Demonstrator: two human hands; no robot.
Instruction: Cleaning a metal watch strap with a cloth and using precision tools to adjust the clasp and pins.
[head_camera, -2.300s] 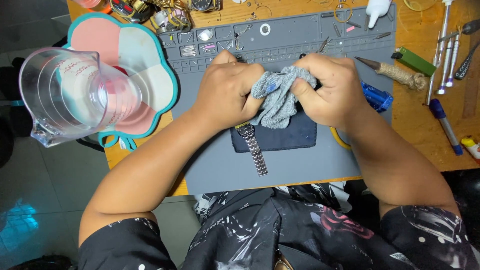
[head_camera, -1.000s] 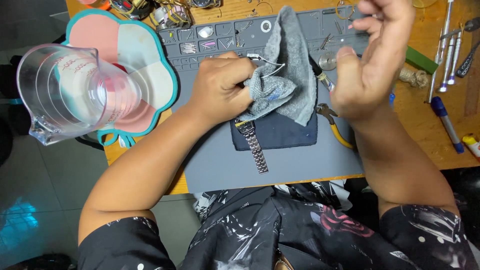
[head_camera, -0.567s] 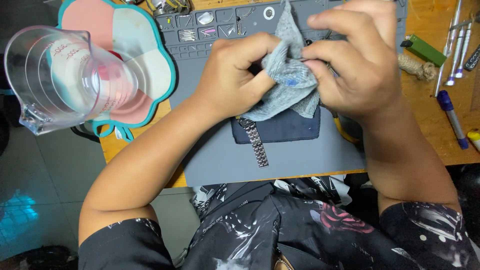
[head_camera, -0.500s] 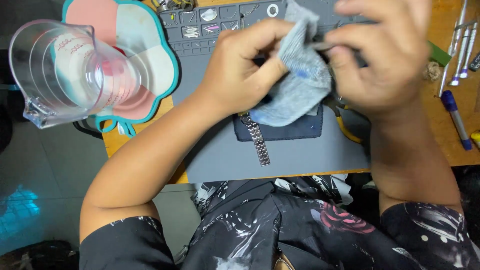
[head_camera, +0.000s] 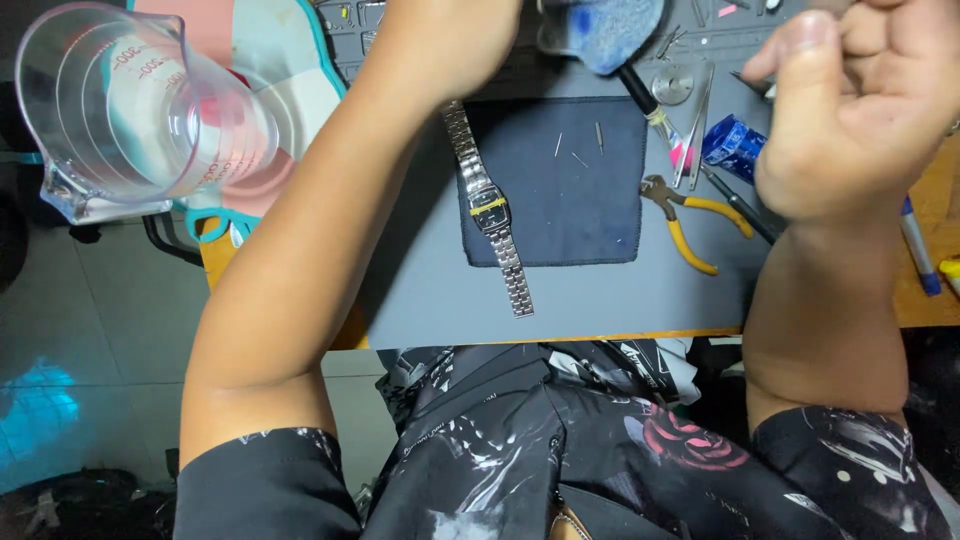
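Observation:
A silver metal-band watch (head_camera: 492, 212) lies face up, half on a dark blue pad (head_camera: 570, 190) and half on the grey work mat (head_camera: 420, 290). My left hand (head_camera: 455, 45) is raised at the top edge, fingers closed, with a blue-grey cloth (head_camera: 610, 30) bunched right beside it; the grip itself is cut off by the frame. My right hand (head_camera: 860, 110) hovers above the mat's right side, apart from the cloth, fingers curled in with nothing visible in them. Both hands are well above the watch.
A clear measuring jug (head_camera: 130, 110) stands close at the left over a pink and teal flower-shaped tray (head_camera: 290, 70). Yellow-handled pliers (head_camera: 695, 220), tweezers (head_camera: 697, 125) and a blue wrapped piece (head_camera: 735, 148) lie right of the pad. Pens (head_camera: 918, 250) rest on the wooden bench.
Both hands have lifted off the pad with the cloth, uncovering the watch. My right hand has come off the cloth and moved right.

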